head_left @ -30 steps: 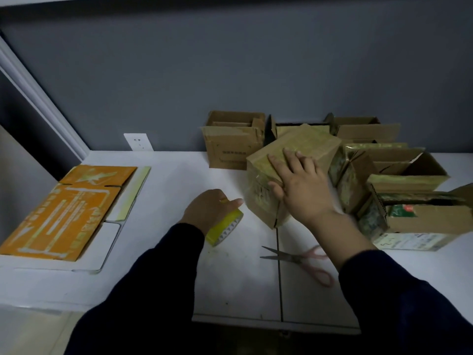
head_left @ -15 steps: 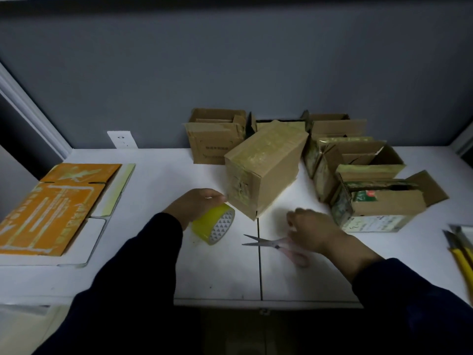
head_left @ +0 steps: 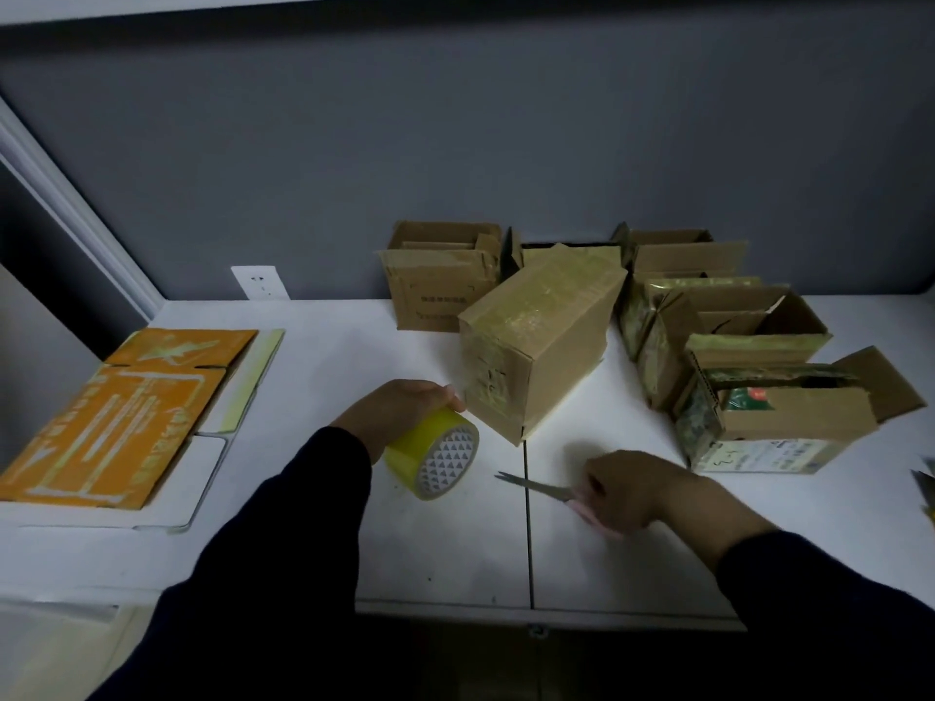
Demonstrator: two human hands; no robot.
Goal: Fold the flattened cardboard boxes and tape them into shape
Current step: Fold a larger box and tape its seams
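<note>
**Mid-task state.** A folded box [head_left: 541, 341] stands closed near the middle of the tabletop [head_left: 329, 346], its top and near end covered in tape. The left hand [head_left: 399, 412] has its grip wrapped round the yellow tape roll [head_left: 435, 452], held just beside the box's near corner. Whether a strip joins them cannot be told. The right hand [head_left: 627, 493] has its grip curled on the handles of the scissors [head_left: 536, 487], whose blades point left, low over the tabletop. Apparently done: this box and several formed boxes [head_left: 440, 275] behind and to the right, their tops open. Apparently left: the flattened orange cardboard [head_left: 116, 417] lying at the left, not yet folded.
</note>
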